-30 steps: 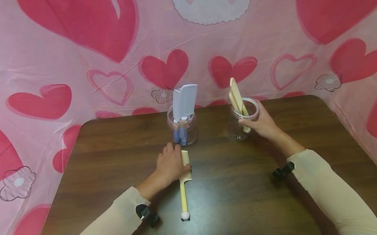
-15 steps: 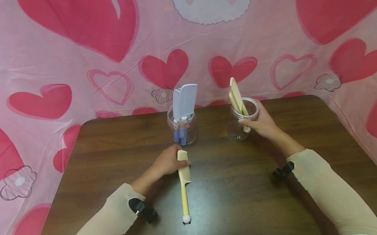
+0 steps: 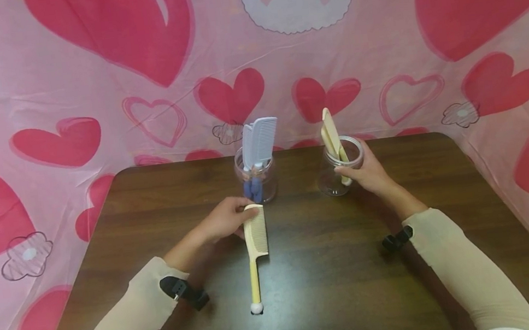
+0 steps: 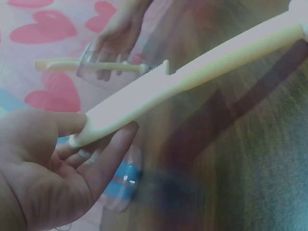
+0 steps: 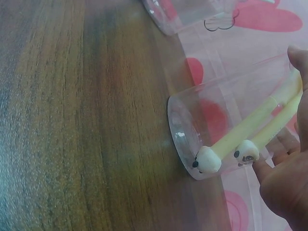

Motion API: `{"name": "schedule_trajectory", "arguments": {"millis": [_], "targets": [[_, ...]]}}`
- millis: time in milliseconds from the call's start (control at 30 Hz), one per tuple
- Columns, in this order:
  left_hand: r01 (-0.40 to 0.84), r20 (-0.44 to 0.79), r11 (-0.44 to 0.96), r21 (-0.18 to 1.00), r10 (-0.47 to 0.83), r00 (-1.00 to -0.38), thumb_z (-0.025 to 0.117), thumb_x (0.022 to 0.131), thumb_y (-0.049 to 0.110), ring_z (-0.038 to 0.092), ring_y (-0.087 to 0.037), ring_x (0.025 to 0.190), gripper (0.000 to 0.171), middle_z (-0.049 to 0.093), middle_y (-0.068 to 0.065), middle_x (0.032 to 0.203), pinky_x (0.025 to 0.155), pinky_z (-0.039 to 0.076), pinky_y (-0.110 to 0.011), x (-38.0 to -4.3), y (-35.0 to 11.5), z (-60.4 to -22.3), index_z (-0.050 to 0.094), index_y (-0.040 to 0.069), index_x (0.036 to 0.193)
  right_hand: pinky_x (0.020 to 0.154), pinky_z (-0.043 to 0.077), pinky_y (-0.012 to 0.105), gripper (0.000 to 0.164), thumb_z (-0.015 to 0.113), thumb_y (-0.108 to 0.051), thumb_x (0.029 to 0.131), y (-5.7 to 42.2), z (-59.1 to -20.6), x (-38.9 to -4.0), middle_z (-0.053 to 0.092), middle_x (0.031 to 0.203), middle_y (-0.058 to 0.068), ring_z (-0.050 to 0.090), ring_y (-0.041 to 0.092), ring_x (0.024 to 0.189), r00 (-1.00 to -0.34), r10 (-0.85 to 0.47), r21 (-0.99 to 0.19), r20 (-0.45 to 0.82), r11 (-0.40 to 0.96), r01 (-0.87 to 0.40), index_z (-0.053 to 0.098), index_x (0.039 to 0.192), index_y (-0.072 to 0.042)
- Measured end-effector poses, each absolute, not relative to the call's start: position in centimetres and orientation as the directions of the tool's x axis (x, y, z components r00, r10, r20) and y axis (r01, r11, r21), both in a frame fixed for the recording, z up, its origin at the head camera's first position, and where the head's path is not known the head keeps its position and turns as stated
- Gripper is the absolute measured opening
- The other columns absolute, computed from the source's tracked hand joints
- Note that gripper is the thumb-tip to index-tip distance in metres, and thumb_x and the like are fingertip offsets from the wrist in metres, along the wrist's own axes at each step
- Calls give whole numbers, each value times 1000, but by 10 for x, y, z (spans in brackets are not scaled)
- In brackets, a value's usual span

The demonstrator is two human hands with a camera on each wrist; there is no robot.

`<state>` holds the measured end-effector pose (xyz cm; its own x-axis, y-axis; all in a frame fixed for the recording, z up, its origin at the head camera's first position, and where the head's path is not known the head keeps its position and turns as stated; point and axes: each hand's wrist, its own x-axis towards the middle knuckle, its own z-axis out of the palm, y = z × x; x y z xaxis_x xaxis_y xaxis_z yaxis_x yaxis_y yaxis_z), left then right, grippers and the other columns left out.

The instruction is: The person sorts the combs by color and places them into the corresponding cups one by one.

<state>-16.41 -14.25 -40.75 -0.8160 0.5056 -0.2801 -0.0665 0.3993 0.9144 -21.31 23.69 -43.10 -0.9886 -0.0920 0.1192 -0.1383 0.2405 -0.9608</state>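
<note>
My left hand (image 3: 223, 218) pinches a yellow comb (image 3: 255, 235) by the end of its toothed head, thumb on one side and fingers on the other. The comb's handle points toward me and ends in a white animal-head knob (image 3: 257, 309); in the left wrist view the comb (image 4: 139, 98) is lifted off the wood. At the back right my right hand (image 3: 368, 171) holds a clear jar (image 3: 331, 184) round its side. Inside that jar lean two yellow combs (image 3: 331, 132), their animal-head knobs (image 5: 210, 160) down near the bottom in the right wrist view.
Another clear jar (image 3: 271, 189) stands at the back middle, with lavender combs (image 3: 263, 138) on blue handles upright in it. The dark wooden table (image 3: 338, 277) meets a pink heart-patterned cloth (image 3: 139, 114) behind.
My left hand has gone from lying over the comb to pinching its head end, raising it and shifting slightly left. The right hand and its jar have stayed put.
</note>
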Motion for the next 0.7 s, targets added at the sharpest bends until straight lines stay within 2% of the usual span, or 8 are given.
{"name": "schedule_trajectory", "arguments": {"millis": [300, 533, 700], "targets": [[-49, -203, 305, 951, 497, -844, 60, 103, 11, 70, -23, 78, 29, 69, -17, 93, 68, 62, -52, -161, -145, -395, 64, -10, 123, 101, 40, 17, 81, 74, 6, 87, 237, -431, -214, 42, 144, 20, 44, 23, 127, -988, -96, -960, 121, 242, -141, 28, 153, 2], [-72, -172, 226, 971, 466, -868, 61, 103, 9, 72, -25, 82, 28, 70, -18, 96, 72, 62, -52, -162, -145, -387, 63, -9, 124, 114, 35, 41, 83, 77, 1, 87, 237, -430, -212, 43, 146, 19, 42, 26, 131, -989, -92, -954, 116, 268, -137, 28, 154, -2], [-44, -131, 214, 976, 413, -901, 61, 103, 9, 71, -23, 84, 28, 70, -18, 99, 76, 62, -49, -161, -143, -375, 63, -8, 125, 114, 36, 43, 82, 77, 1, 87, 237, -430, -212, 44, 144, 17, 43, 23, 128, -988, -89, -955, 122, 261, -142, 29, 153, -3]]}}
